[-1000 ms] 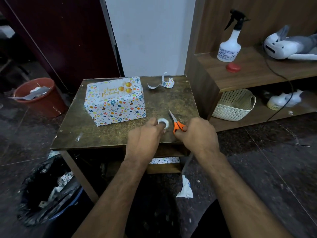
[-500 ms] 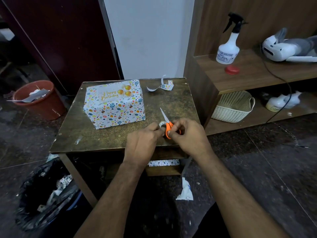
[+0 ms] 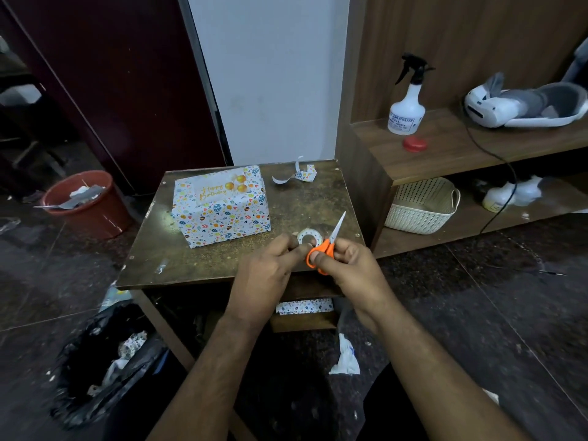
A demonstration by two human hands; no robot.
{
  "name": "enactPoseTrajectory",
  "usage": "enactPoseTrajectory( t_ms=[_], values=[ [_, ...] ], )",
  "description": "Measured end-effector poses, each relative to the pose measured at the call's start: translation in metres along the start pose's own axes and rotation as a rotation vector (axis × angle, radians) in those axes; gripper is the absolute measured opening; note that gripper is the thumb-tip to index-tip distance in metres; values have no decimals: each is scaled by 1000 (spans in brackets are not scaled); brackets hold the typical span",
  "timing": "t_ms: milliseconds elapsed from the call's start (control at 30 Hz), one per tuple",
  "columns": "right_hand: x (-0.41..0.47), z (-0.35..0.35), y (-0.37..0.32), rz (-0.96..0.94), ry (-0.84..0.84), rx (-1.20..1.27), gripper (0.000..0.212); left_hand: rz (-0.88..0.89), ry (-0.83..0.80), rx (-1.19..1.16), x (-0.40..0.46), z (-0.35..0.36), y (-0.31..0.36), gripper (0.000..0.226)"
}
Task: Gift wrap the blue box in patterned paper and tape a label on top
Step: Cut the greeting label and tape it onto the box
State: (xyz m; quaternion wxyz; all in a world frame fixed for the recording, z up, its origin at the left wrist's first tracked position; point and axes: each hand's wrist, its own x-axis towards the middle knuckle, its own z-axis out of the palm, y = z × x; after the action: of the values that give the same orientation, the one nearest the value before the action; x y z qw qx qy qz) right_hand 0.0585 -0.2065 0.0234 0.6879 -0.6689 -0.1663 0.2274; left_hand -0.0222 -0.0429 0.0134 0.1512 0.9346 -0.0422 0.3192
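R hand (image 3: 346, 268) clamped on orange scissors (image 3: 324, 249); L hand (image 3: 270, 265) fingers pinched by tape roll (image 3: 309, 237), table front edge. Pull tape taut before snipping.

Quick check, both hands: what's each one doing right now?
Left hand: fingers curled at the tape roll; whether it pinches tape cannot be told.
Right hand: holding the orange scissors by the handles, blades up.

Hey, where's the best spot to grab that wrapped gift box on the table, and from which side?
Probably take the wrapped box by its two short ends, coming down from above with a hand on each. It sits flat on the table with room on both ends, and gripping there keeps fingers off the Happy Birthday label on top.
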Motion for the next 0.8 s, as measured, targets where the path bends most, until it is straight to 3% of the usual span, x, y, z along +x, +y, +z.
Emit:
enactPoseTrajectory(
  t_ms=[67,133,233,300,367,500,600,667,800],
  values=[
    [-6,2,-3,-10,14,32,13,-58,99,-179,-4,-8,13,32],
    [-13,5,-9,-11,30,40,12,-228,215,-423,-10,-12,30,26],
    [-30,17,-8,6,34,19,3,-748,334,-814,-22,-7,54,25],
    [-46,24,3,19,40,-3,8,-972,253,-986,-39,-3,63,27],
    [-61,28,13,37,67,-52,11,-1051,121,-1115,-54,-7,72,22],
    [-77,32,27,89,97,-196,9,-1178,93,-1184,-69,-13,75,22],
    [-74,34,39,99,76,-335,21,-1299,88,-1215,-71,-11,72,13],
    [-69,33,49,121,86,-409,13,-1370,127,-1201,-75,-4,67,10],
    [-58,26,70,276,103,-661,15,-1532,161,-1190,-84,14,47,10]
  ],
)
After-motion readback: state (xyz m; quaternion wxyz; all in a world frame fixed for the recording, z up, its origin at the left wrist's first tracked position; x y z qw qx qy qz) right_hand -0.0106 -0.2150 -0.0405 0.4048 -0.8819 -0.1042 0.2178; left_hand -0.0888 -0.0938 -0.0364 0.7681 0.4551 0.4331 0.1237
